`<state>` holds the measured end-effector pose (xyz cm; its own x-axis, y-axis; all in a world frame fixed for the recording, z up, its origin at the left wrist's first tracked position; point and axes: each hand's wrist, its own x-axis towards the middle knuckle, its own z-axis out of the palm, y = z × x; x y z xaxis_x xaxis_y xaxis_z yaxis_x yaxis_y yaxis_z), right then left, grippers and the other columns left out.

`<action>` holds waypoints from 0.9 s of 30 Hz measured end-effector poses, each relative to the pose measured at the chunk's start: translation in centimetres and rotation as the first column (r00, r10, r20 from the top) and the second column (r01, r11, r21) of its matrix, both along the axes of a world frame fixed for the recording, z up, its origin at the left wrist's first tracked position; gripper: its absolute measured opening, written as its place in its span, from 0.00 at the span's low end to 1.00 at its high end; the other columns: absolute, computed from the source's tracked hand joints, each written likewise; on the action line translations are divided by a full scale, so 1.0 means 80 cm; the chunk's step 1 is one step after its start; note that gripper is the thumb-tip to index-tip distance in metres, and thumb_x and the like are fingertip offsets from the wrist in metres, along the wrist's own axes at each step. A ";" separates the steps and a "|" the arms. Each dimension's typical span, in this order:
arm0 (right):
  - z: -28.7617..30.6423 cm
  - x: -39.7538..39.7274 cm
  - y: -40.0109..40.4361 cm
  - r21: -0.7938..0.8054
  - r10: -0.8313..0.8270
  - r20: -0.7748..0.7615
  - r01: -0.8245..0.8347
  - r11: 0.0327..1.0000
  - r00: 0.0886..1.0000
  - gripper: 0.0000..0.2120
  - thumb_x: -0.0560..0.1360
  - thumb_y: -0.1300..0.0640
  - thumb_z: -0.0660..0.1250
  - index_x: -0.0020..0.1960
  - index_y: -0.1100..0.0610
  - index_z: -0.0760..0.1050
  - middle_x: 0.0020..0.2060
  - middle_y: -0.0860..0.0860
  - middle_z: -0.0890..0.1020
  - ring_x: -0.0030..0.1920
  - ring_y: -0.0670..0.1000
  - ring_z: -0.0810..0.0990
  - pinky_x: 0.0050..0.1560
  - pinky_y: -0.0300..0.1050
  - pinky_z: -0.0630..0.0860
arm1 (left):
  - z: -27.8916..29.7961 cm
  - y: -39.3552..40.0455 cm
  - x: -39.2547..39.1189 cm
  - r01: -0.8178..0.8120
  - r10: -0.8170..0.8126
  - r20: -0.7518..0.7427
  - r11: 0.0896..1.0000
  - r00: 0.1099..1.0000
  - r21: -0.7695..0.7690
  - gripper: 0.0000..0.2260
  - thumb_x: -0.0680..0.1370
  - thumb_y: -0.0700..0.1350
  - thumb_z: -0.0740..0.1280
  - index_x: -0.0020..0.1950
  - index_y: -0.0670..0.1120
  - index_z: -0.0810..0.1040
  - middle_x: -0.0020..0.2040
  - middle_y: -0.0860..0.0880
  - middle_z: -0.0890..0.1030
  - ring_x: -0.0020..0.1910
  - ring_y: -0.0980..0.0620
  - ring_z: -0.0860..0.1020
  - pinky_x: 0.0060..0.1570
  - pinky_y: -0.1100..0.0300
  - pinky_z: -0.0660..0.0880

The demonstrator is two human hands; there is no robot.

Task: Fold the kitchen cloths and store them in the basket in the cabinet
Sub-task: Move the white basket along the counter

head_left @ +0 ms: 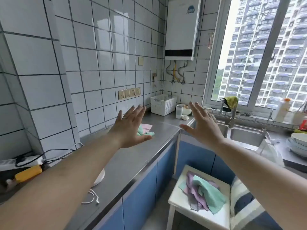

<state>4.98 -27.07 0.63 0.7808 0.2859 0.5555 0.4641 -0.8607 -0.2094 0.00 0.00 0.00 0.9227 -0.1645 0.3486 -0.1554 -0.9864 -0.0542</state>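
Observation:
Both arms reach forward above the steel counter (126, 163). My left hand (131, 127) is spread with straight fingers and holds nothing; it hovers in front of a small heap of pink and green cloths (147, 130) on the counter, partly hiding it. My right hand (201, 125) is also spread and empty, raised over the counter's corner by the sink. A white perforated basket (162, 104) stands at the back of the counter against the tiled wall. A pile of unfolded green, purple and grey cloths (201, 191) lies on a white stool (182, 211) below, by the blue cabinets.
Blue cabinet doors (141, 196) run under the counter. A double sink (245, 136) with a tap lies to the right, with stacked bowls (298, 143) beside it. A cup and small bowls (181, 111) sit by the basket. Cables, a white round appliance (99, 178) and a power strip occupy the counter's near left.

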 end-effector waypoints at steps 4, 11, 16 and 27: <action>-0.022 0.043 0.027 0.029 0.005 -0.054 -0.004 1.000 0.999 0.42 0.72 0.35 0.62 0.77 0.47 0.46 0.77 0.49 0.53 0.76 0.51 0.52 0.75 0.56 0.52 | -0.014 0.024 0.045 -0.005 0.004 -0.018 0.999 1.000 -0.039 0.45 0.72 0.71 0.54 0.76 0.49 0.35 0.78 0.51 0.38 0.76 0.52 0.39 0.74 0.45 0.40; -0.049 0.160 0.075 0.092 -0.039 -0.168 0.055 0.994 0.985 0.41 0.72 0.35 0.63 0.77 0.46 0.47 0.77 0.49 0.53 0.75 0.54 0.55 0.73 0.58 0.56 | -0.025 0.078 0.196 -0.042 0.025 -0.078 0.974 0.997 -0.224 0.46 0.72 0.69 0.57 0.77 0.48 0.35 0.78 0.49 0.39 0.77 0.51 0.40 0.74 0.47 0.41; -0.054 0.237 0.095 0.131 -0.044 -0.218 0.074 0.989 0.975 0.41 0.71 0.35 0.63 0.77 0.47 0.48 0.76 0.49 0.55 0.74 0.54 0.58 0.71 0.59 0.61 | -0.021 0.102 0.303 -0.030 0.000 -0.117 0.965 0.993 -0.259 0.46 0.72 0.69 0.58 0.77 0.48 0.36 0.78 0.49 0.39 0.77 0.50 0.40 0.74 0.46 0.42; -0.056 0.449 0.093 0.252 -0.026 -0.349 0.120 0.960 0.937 0.37 0.74 0.40 0.63 0.77 0.50 0.53 0.74 0.50 0.62 0.72 0.51 0.62 0.66 0.44 0.63 | -0.038 0.083 0.518 0.025 -0.076 -0.059 0.799 0.995 -0.600 0.43 0.74 0.57 0.68 0.78 0.44 0.45 0.78 0.47 0.49 0.77 0.51 0.51 0.73 0.56 0.51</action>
<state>40.93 -19.62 -3.81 0.9484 0.1004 0.3008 0.2627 -0.7803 -0.5675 41.48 6.61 -3.00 0.9465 0.0065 0.3226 -0.1846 -0.8089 0.5582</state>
